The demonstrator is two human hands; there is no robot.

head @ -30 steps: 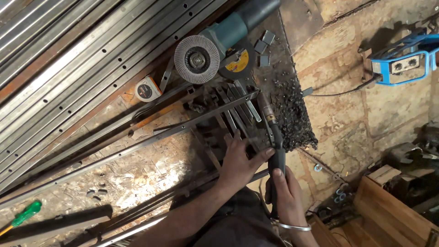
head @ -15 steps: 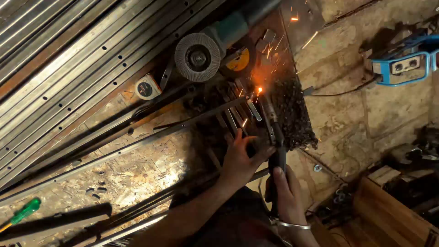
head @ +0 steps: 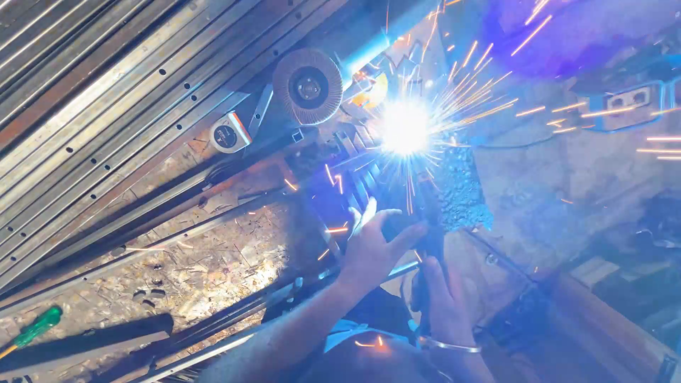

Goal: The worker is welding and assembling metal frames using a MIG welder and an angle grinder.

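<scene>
A bright white welding arc (head: pixel 406 128) burns on the dark metal bars (head: pixel 355 170) in the middle of the workbench, throwing sparks outward. My right hand (head: pixel 443 298) is shut on the dark welding electrode holder (head: pixel 429 227), which points up at the arc. My left hand (head: pixel 376 245) lies beside it with fingers spread, pressing on the metal pieces just below the arc. A bangle sits on my right wrist.
An angle grinder with a flap disc (head: pixel 308 86) lies above the bars. A small round tape measure (head: pixel 228 135) sits left of it. Long steel rails (head: pixel 106 106) fill the upper left. A green-handled screwdriver (head: pixel 35 328) lies lower left. A blue socket box (head: pixel 628 99) is at right.
Small sparks at the bars have grown into a full bright arc with sparks flying widely and blue glare over the scene. Both hands stay in the same place.
</scene>
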